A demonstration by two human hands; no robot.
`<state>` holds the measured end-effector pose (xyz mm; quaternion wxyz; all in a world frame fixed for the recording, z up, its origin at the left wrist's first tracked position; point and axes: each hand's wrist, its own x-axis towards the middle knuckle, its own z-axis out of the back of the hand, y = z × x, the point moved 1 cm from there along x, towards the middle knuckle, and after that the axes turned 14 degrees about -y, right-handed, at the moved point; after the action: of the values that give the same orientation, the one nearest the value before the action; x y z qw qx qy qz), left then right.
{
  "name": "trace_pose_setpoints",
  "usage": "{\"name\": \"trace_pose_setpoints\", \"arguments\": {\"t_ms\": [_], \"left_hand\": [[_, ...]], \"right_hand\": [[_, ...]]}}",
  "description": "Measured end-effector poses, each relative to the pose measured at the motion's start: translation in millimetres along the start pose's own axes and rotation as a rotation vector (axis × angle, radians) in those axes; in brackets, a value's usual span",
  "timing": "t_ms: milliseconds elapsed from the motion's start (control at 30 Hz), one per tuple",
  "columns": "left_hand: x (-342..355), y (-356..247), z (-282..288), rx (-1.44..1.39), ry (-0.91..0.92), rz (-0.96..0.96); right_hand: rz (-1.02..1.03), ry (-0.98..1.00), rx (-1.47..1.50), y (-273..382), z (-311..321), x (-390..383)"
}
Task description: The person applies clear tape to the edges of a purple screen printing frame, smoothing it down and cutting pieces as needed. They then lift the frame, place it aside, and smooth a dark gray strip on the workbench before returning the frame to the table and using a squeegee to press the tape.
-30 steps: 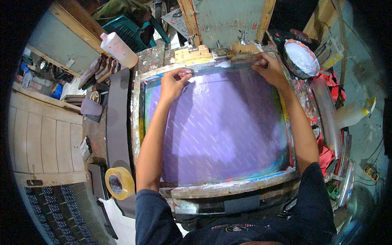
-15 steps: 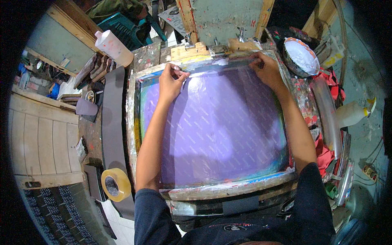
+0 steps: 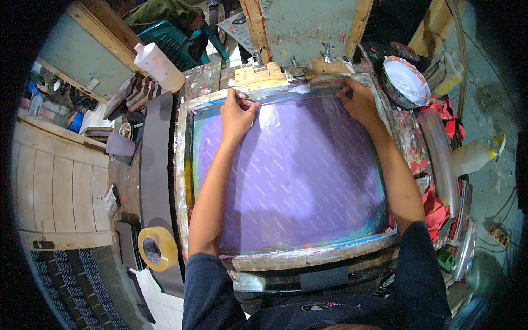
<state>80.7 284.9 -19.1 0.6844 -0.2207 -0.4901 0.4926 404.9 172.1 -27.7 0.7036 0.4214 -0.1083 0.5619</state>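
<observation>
Hands (image 3: 238,116) (image 3: 358,100) at glossy rectangular sheet (image 3: 297,181)

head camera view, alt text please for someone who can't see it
A person's left hand and right hand are near the far side of a paint-stained frame around a purple patterned surface. A roll of yellowish tape is at left, a bowl of white material at upper right.

Bench (image 3: 204,81), paint-stained, bears frame (image 3: 313,258) at ctr., dk. strip (image 3: 155,143) alongside to L, btl. (image 3: 163,69) at rear L, clr. roll (image 3: 440,157) and red scraps (image 3: 436,213) along R side.
</observation>
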Motion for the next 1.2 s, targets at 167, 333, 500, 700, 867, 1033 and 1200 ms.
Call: {"name": "trace_pose_setpoints", "arguments": {"t_ms": [167,333,500,700,867,1033,1200], "left_hand": [[-2.8,-3.4,-1.1,0.038,-0.033,0.008],[-3.1,-9.1,-2.4,0.122,-0.036,-0.013],[-5.2,-16.0,-1.7,0.274,-0.073,-0.040],[-3.1,-19.8,-2.0,0.363,-0.149,-0.099],[-0.2,-9.0,-5.8,0.391,-0.153,-0.078],[-2.1,-13.0,-13.5,0.451,-0.191,-0.134],[-4.8,-25.4,-8.1,0.520,-0.186,-0.474]], "right_hand": [[0.008,0.006,-0.059,5.2,-2.7,-0.4],[0.023,-0.016,-0.145,3.1,-2.6,-0.5],[-0.045,0.039,-0.226,21.6,4.8,0.5],[-0.012,-0.086,-0.265,11.5,-1.8,-0.5],[-0.015,-0.097,-0.269,8.2,-6.4,-1.2],[-0.008,-0.099,-0.312,1.3,-10.9,-0.1],[0.141,-0.088,-0.211,19.2,-4.9,-2.9]]}}
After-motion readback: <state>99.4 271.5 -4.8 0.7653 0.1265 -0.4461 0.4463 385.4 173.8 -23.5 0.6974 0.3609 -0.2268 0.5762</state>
